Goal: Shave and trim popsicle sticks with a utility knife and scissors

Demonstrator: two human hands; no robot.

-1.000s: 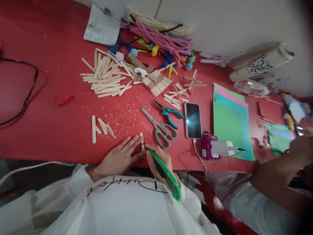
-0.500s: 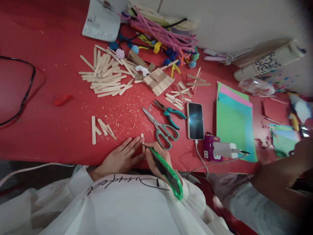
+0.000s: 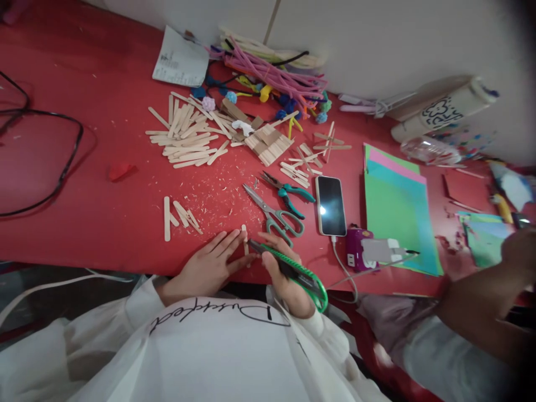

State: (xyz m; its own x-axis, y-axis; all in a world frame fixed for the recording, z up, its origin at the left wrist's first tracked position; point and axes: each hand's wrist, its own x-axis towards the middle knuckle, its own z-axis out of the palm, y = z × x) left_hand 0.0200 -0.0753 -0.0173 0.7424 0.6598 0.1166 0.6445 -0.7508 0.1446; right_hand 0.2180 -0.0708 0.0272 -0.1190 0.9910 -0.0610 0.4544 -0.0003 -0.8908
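My right hand (image 3: 288,273) is closed around a green utility knife (image 3: 301,273), its handle slanting down to the right. The knife's tip end is beside a small wooden craft stick (image 3: 244,229) at the table's near edge. Against that stick, my left hand (image 3: 213,262) lies low on the table, fingers stretched and thumb across the stick's lower part, holding it in place. Just beyond my hands are grey-handled scissors (image 3: 276,215) and teal-handled pliers (image 3: 288,192). Left of them lie a whole craft stick (image 3: 167,219) and several cut pieces (image 3: 186,216).
A heap of craft sticks (image 3: 184,134), pink pipe cleaners (image 3: 272,72) and a joined stick panel (image 3: 268,144) lie farther back. To the right are a phone (image 3: 330,206) on a cable, a purple box (image 3: 355,245) and coloured paper (image 3: 396,212). Another person's arm (image 3: 481,290) rests at far right.
My right hand has turned the knife flatter and shifted slightly right, its fingers more spread along the handle. My left hand stays on the stick. The camera view has tilted slightly.
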